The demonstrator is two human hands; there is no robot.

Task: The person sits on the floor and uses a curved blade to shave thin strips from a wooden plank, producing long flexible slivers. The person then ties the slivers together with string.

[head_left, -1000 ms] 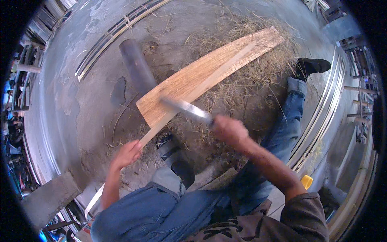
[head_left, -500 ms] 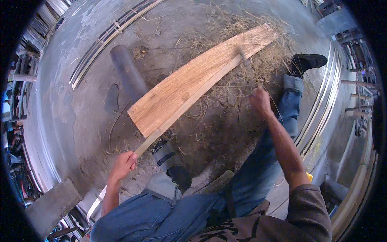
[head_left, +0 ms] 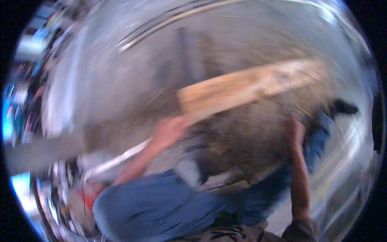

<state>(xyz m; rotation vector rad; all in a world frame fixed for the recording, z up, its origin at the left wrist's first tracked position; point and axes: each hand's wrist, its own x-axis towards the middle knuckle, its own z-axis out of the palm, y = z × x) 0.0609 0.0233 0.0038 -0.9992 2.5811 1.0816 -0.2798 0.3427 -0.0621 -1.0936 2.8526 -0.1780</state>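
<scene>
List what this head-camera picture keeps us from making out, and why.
In the head view:
Right hand: whether it grips anything is lost in motion blur.
Left hand: its exact grip is smeared by blur.
Board: far end's outline is blurred.
Clutter at left: too blurred to identify.
Shirt: cut off by the lower edge.

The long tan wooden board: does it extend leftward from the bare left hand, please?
No, the board extends rightward from beside the left hand.

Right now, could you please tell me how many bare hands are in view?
2: the left hand at the left end of the wooden board, and the right hand below its right part, near the right leg. The picture is blurred, but no others show.
</scene>
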